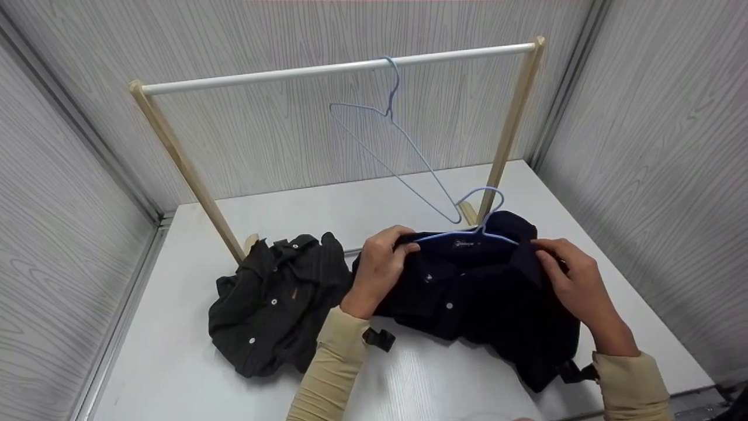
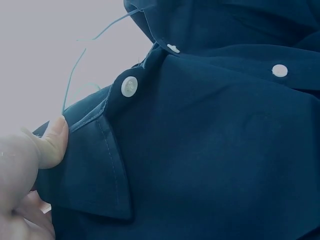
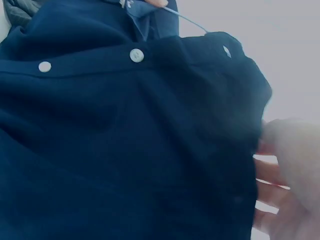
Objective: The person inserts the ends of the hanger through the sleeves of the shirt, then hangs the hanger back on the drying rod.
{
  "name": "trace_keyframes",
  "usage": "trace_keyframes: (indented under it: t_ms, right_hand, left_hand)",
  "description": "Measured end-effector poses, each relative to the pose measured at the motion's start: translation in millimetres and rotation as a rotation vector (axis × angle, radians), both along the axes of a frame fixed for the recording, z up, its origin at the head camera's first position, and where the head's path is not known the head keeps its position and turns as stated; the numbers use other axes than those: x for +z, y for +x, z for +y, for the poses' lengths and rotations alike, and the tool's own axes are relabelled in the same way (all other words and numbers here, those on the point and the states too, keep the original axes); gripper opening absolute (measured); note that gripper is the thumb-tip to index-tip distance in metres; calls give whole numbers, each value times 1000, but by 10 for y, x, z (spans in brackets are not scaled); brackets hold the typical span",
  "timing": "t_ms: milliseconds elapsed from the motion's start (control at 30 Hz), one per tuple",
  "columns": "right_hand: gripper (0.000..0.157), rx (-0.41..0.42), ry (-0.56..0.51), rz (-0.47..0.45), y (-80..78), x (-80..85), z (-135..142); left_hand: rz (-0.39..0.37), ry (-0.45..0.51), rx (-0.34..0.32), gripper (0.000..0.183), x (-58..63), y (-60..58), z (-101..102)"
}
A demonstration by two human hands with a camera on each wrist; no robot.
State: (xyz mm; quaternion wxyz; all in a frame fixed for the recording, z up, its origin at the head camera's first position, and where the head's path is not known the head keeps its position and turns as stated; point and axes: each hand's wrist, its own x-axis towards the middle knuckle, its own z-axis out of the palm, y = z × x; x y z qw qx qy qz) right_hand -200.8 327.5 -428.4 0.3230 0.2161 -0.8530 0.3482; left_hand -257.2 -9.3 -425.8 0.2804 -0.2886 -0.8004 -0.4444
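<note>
A navy button-up shirt (image 1: pixel 467 310) with white buttons lies bunched on the table, its collar toward the rack. Inside its neck opening sits a light-blue wire hanger (image 1: pixel 480 230), the hook standing up out of the collar. My left hand (image 1: pixel 380 263) pinches the shirt between thumb and fingers at the hanger's left arm; the left wrist view shows that thumb (image 2: pixel 57 137) pressed by the collar flap. On the other side, my right hand (image 1: pixel 575 280) pinches the fabric near the hanger's right end, where cloth hides the wire tip. Its fingers (image 3: pixel 270 192) are partly behind the cloth.
Behind stands a rack with a white rod (image 1: pixel 304 72) and wooden posts (image 1: pixel 514 117). An unloaded blue wire hanger (image 1: pixel 409 140) hangs from the rod at an angle. A crumpled dark grey shirt (image 1: pixel 274 321) lies on the white table (image 1: pixel 175 327) at left. Panelled walls enclose the table.
</note>
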Motion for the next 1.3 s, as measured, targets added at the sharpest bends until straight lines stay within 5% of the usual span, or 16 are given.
trace_keyframes:
  t_ms: [200,667,867,1100,1300]
  right_hand:
    - [26,-35,43,-39,38,-22,44]
    - [17,-131,-40,64,41,-11,31]
    - [15,-158,-41,58,36,-9,63]
    - [16,-188,-46,44,7,-24,112]
    - [16,-199,-35,38,-19,-34,121]
  left_hand:
    - [-15,2,2,17,-16,-6,-7]
    - [35,-123,13,37,-12,-32,-1]
    - [106,-208,90,34,29,-49,-72]
    - [231,-306,219,21,192,-117,-196]
    - [355,-344,288,18,507,-218,-293]
